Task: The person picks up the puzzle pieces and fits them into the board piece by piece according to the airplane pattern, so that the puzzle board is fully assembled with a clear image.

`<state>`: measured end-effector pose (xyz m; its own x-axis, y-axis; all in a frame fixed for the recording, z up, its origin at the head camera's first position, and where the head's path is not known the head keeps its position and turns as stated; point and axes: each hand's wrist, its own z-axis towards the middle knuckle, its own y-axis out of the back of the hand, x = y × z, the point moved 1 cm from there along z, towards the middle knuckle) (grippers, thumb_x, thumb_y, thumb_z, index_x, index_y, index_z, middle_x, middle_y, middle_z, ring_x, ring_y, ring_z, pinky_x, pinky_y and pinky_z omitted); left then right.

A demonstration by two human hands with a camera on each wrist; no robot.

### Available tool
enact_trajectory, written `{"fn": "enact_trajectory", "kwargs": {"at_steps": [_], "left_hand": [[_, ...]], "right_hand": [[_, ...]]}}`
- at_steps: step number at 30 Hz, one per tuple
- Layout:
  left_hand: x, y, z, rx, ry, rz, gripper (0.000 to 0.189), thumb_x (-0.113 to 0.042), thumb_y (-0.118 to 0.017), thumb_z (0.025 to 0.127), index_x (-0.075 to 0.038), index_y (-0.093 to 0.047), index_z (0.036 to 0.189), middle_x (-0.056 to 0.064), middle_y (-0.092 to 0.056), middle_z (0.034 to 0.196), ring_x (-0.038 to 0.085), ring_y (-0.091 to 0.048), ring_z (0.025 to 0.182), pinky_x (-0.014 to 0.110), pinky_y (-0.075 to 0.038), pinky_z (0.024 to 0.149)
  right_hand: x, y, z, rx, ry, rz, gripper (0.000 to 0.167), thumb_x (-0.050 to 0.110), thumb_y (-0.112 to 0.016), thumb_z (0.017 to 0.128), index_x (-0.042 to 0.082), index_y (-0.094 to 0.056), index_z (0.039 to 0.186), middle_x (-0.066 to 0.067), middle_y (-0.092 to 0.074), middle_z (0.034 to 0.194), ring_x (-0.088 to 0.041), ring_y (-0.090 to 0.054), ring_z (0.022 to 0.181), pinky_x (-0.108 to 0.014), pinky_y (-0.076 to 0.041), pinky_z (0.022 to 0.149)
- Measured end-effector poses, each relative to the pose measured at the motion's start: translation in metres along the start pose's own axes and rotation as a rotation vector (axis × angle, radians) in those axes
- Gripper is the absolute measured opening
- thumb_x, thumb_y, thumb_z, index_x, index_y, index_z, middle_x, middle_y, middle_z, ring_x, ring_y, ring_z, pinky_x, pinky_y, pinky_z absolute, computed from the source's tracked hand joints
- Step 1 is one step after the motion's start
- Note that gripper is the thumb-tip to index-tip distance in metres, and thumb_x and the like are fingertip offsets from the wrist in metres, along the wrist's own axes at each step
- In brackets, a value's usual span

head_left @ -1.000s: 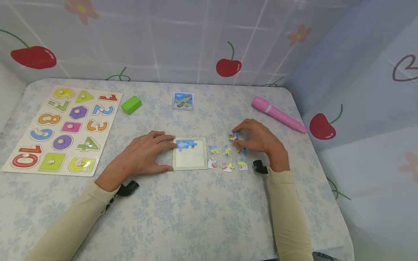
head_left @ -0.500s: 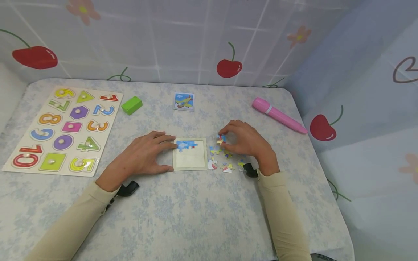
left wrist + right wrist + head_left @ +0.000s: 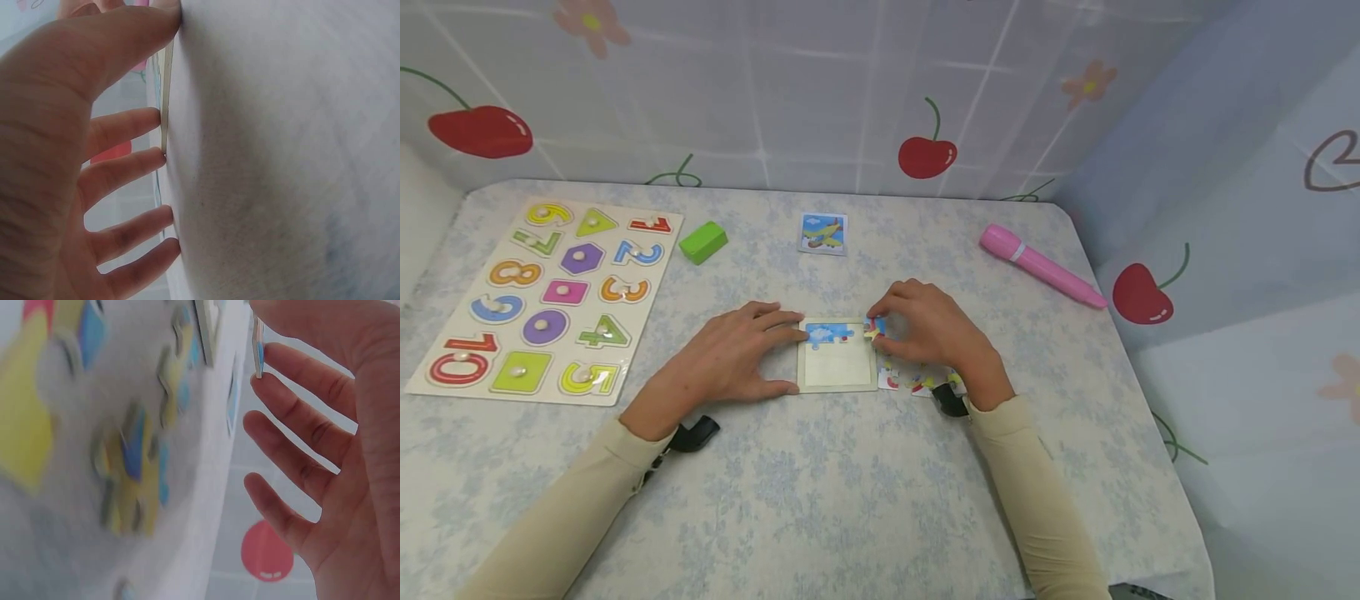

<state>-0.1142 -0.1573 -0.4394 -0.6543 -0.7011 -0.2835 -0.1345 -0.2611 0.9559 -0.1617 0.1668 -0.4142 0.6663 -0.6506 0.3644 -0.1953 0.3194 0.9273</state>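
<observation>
Right hand (image 3: 934, 325) pinches a piece (image 3: 873, 328) between thumb and fingertips, other fingers spread, right at the tray (image 3: 838, 388)'s two o'clock corner! Left hand (image 3: 722, 354), fingers loosely spread and extended, touches the tray's nine o'clock edge. Joined pieces (image 3: 826, 332) sit inside at eleven o'clock; loose pieces (image 3: 888, 380) lie on the desk (image 3: 820, 492) toward four, partly hidden, card (image 3: 822, 234) up at twelve.

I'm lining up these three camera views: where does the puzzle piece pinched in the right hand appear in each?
Head: puzzle piece near the centre, by the upper right corner of the puzzle tray.
Left wrist: not visible.
Right wrist: top, right of centre, nearly edge-on.
Shared landmark: the tray's pale rim, upper left of centre in the left wrist view, top centre in the right.
</observation>
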Motion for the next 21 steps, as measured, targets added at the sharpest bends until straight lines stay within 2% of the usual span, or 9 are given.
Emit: {"fn": "enact_trajectory", "kwargs": {"at_steps": [8, 15, 21], "left_hand": [[0.001, 0.0, -0.001, -0.007, -0.007, -0.003, 0.077, -0.064, -0.087, 0.082, -0.02, -0.071, 0.144, 0.005, -0.058, 0.158, 0.038, -0.051, 0.146, 0.059, -0.055, 0.102], [0.001, 0.001, -0.002, -0.022, -0.016, -0.004, 0.077, -0.063, -0.088, 0.082, -0.019, -0.071, 0.143, 0.005, -0.058, 0.158, 0.037, -0.051, 0.145, 0.059, -0.055, 0.101], [0.001, 0.001, -0.002, -0.027, -0.022, -0.009, 0.077, -0.062, -0.088, 0.082, -0.019, -0.071, 0.143, 0.006, -0.059, 0.157, 0.038, -0.051, 0.145, 0.059, -0.055, 0.102]], "right_hand": [[0.009, -0.012, 0.008, 0.029, 0.009, -0.057, 0.032, 0.033, -0.085, 0.094, 0.017, -0.081, 0.121, -0.001, -0.071, 0.113, -0.022, -0.064, 0.1, -0.042, -0.055, 0.088], [0.014, -0.018, 0.01, 0.057, -0.013, -0.083, 0.034, 0.036, -0.084, 0.096, 0.017, -0.08, 0.124, -0.002, -0.07, 0.118, -0.023, -0.064, 0.106, -0.045, -0.054, 0.095], [0.015, -0.021, 0.011, 0.067, -0.024, -0.105, 0.034, 0.036, -0.083, 0.096, 0.019, -0.08, 0.125, -0.001, -0.07, 0.119, -0.022, -0.064, 0.109, -0.045, -0.054, 0.095]]}}
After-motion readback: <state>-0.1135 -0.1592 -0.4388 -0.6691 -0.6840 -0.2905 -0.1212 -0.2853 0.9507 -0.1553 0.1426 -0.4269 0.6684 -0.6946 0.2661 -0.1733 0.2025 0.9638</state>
